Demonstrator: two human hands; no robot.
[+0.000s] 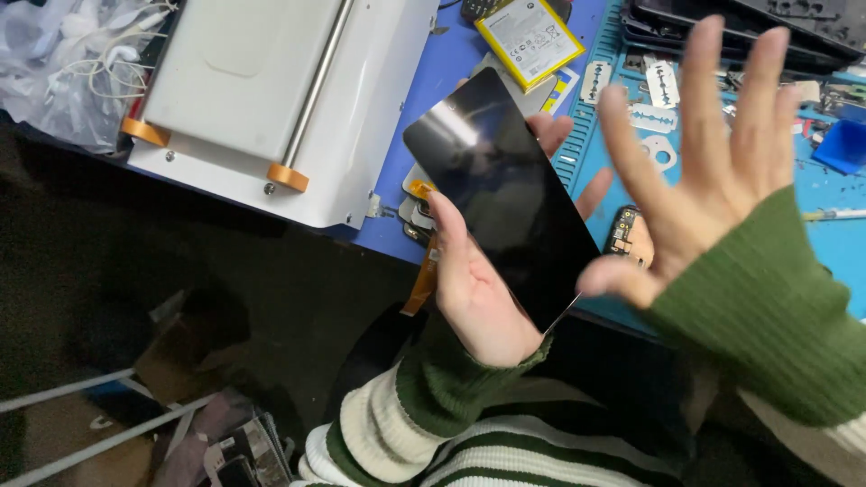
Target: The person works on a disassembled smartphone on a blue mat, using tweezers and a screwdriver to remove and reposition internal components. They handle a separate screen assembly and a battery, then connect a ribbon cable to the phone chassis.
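Left hand [474,289] clasps black screen [505,194] by its edges; right hand [713,171] spread, empty. Thin, stiff, slick, likely fragile: grip edges.

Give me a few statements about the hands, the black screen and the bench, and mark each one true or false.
1. The left hand holds the black screen. True.
2. The right hand grips a razor blade. False: it is open, fingers spread, holding nothing.
3. A yellow battery lies on the bench. True.
4. The white machine sits right of the screen. False: it is to its left.
5. Razor blades lie on the blue mat. True.
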